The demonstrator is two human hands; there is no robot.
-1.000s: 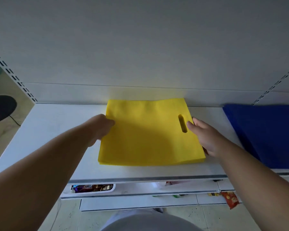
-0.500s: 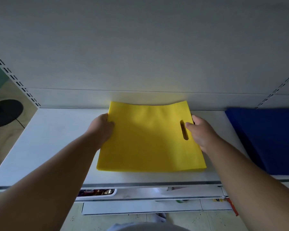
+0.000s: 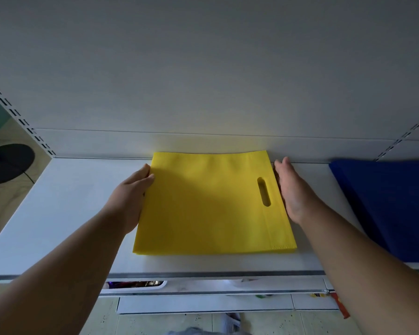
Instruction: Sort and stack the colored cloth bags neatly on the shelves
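Note:
A flat stack of yellow cloth bags (image 3: 208, 204) with a slot handle on its right lies on the white shelf (image 3: 65, 213), its far edge against the back panel. My left hand (image 3: 131, 197) presses flat against the stack's left edge, fingers straight. My right hand (image 3: 289, 189) lies with straight fingers along the stack's right edge. A stack of blue cloth bags (image 3: 387, 204) sits on the same shelf to the right, partly cut off by the frame.
The white back panel (image 3: 203, 81) rises behind the shelf, with slotted uprights at both sides. Lower shelves (image 3: 203, 303) with small packaged goods show below the shelf's front edge. A dark round stand base (image 3: 7, 163) sits on the floor at left.
The yellow stack has slid back against the rear panel. Both hands moved from on top of the stack to its side edges, and the right fingers have straightened.

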